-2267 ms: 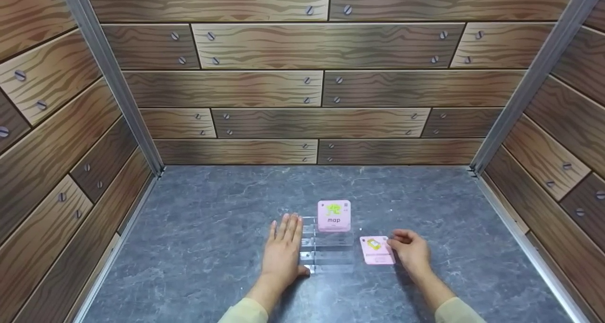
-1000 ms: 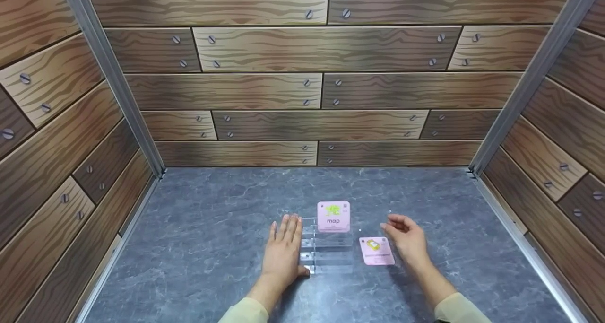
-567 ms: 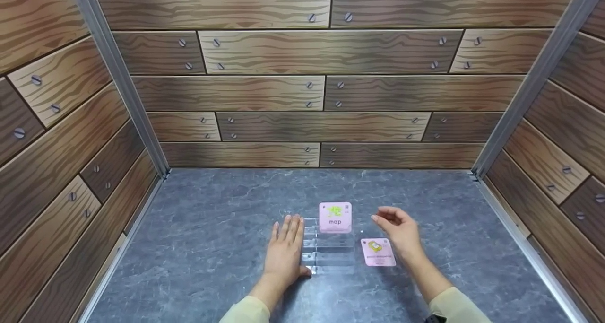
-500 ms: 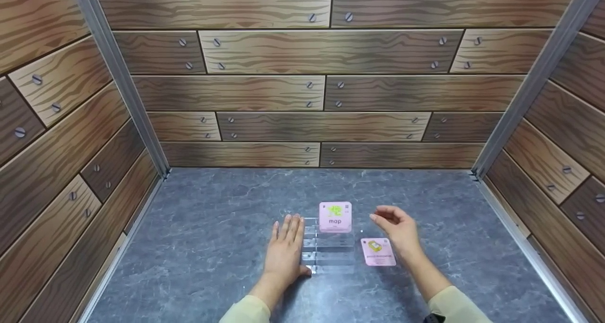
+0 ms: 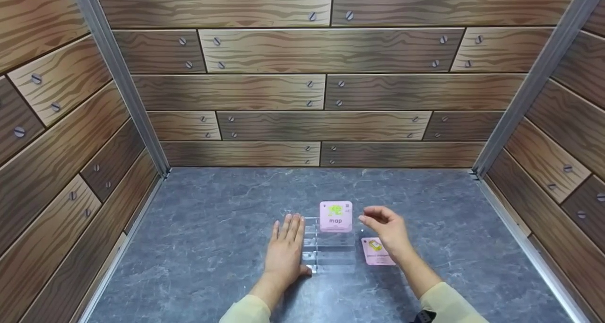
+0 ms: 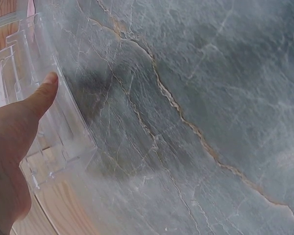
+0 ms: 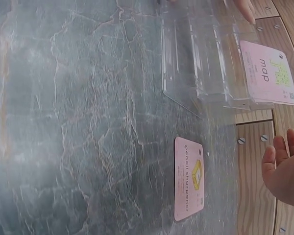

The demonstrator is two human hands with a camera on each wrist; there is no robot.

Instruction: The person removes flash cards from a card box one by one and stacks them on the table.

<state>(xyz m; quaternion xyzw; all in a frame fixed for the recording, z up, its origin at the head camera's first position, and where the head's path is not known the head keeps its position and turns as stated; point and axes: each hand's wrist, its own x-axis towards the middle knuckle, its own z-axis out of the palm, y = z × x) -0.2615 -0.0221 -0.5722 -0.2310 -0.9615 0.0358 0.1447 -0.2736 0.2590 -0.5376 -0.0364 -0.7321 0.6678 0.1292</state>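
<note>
A clear stepped plastic stand [image 5: 334,256] rests on the grey marbled tabletop. My left hand [image 5: 285,252] lies along its left side with straight fingers; in the left wrist view the thumb [image 6: 43,95] extends over the stand's front. A pink "map" card [image 5: 336,217] stands upright at the stand's back step. To the right, a pink "pencil sharpener" card [image 7: 189,178] lies flat on the table, partly covered by my right hand in the head view. That right hand [image 5: 390,231] hovers just right of the map card, fingers loosely bent, holding nothing.
Wood-plank patterned walls [image 5: 264,91] enclose the table on the back, left and right. Metal corner posts [image 5: 118,77] rise at the back corners. A dark band [image 5: 424,316] shows at the right sleeve.
From the right edge of the pencil sharpener card, my right hand has moved up and left toward the map card. Both cards, the stand and my left hand stay in place.
</note>
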